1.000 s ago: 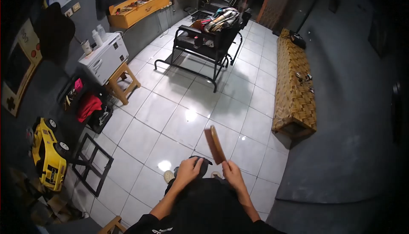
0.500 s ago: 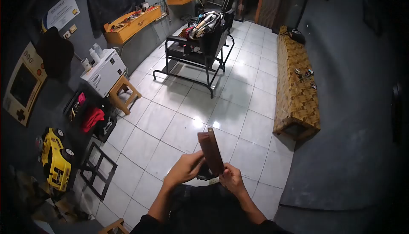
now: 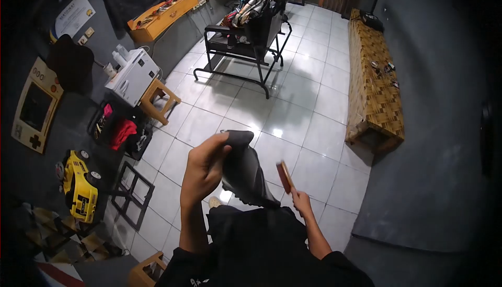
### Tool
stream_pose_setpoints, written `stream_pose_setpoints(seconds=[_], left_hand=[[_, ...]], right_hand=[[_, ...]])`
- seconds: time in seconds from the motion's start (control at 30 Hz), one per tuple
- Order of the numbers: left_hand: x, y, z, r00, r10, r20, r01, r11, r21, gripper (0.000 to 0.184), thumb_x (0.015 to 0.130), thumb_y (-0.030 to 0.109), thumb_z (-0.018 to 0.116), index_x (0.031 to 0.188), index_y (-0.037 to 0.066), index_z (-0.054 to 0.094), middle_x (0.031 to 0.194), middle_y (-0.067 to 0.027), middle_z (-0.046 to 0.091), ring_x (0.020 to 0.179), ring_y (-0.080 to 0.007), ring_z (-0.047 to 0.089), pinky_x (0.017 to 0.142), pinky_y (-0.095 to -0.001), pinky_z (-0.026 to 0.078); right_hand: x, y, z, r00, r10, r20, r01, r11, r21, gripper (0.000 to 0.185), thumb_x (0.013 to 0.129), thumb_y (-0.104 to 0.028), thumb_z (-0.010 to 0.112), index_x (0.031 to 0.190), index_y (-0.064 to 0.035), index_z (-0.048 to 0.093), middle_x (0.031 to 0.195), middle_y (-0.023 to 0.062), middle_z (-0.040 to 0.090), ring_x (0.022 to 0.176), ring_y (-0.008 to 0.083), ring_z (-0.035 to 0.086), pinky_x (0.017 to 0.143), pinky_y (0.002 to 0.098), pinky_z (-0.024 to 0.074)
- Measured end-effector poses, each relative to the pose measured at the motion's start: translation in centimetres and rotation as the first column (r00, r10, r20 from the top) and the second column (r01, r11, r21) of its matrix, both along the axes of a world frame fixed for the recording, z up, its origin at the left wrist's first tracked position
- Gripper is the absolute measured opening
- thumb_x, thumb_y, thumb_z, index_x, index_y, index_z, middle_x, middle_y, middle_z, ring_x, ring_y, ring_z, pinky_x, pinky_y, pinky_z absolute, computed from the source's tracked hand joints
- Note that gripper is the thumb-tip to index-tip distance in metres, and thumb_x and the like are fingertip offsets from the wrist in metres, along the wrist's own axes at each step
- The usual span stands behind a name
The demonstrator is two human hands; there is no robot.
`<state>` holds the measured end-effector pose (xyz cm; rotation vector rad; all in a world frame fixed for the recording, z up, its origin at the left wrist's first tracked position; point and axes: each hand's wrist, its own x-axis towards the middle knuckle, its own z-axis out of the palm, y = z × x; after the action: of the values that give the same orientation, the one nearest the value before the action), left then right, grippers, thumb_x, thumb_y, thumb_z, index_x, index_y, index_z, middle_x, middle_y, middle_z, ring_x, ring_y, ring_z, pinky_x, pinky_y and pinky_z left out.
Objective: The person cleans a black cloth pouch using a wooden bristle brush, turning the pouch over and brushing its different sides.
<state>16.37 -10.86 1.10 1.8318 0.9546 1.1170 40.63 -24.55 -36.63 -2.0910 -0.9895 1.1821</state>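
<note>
Black thing (image 3: 243,167) up high, brush (image 3: 285,176) off to the right!

Right in front of the body, above the floor tiles (image 3: 314,161), the left hand (image 3: 205,165) pinches it by the top edge, thumb against fingers. A shoe, perhaps; it's too blurred for me to swear to that. Lower down, the right hand (image 3: 301,202) is wrapped around the handle end of the brush, bristles apart from the black thing.

Now, the danger! That pinch looks to be near one edge, so the weight hanging below could swing it loose, straight onto the hard tiles. And the brush, gripped at one end, might twist under a firm push.

Over by the wall, containers: an open black box (image 3: 138,156) with a red cloth (image 3: 124,131) bundled in it, the rest too dark to name. A cup (image 3: 110,70) and bottles (image 3: 120,54) stand on a white cabinet (image 3: 135,78), contents hidden. Small tools (image 3: 162,10) crowd the wooden wall shelf (image 3: 170,22).
</note>
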Motion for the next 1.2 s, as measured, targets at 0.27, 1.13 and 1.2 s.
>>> stream_pose_setpoints(seconds=[0.27,1.13,1.2], left_hand=[[1.1,-2.8,-0.4,0.959,0.043,-0.28,-0.063,0.996,-0.064,0.006,0.084,-0.001,0.053,0.089,-0.001,0.054,0.056,-0.0133,0.044,0.049,-0.0151,0.039,0.049,-0.0242,0.036],[0.6,-2.6,-2.7,0.997,0.043,0.057,-0.048,0.994,0.096,0.023,0.08,-0.011,0.046,0.099,-0.005,0.057,0.094,-0.0153,0.062,0.086,-0.0211,0.062,0.077,-0.027,0.047],[-0.3,-2.6,-3.1,0.952,0.079,0.296,-0.088,0.996,0.019,0.028,0.08,-0.015,0.044,0.102,-0.006,0.057,0.098,-0.015,0.062,0.092,-0.0199,0.061,0.082,-0.0267,0.046]], right_hand=[[-5.8,6.2,20.5,0.695,0.531,-0.485,-0.032,0.697,0.717,0.052,0.088,-0.054,0.044,0.082,-0.003,0.052,0.064,-0.0044,0.044,0.056,0.004,0.039,0.049,0.0198,0.0327],[-4.3,7.4,20.5,0.573,0.414,-0.707,0.004,0.862,0.507,0.049,0.087,-0.045,0.054,0.093,0.0029,0.06,0.072,0.0042,0.059,0.061,0.0106,0.056,0.056,0.0241,0.0464],[-3.3,7.7,12.9,0.87,0.364,-0.332,-0.176,0.859,0.48,0.048,0.087,-0.046,0.053,0.08,0.0008,0.059,0.059,0.0029,0.054,0.05,0.0127,0.05,0.047,0.0265,0.0402]])
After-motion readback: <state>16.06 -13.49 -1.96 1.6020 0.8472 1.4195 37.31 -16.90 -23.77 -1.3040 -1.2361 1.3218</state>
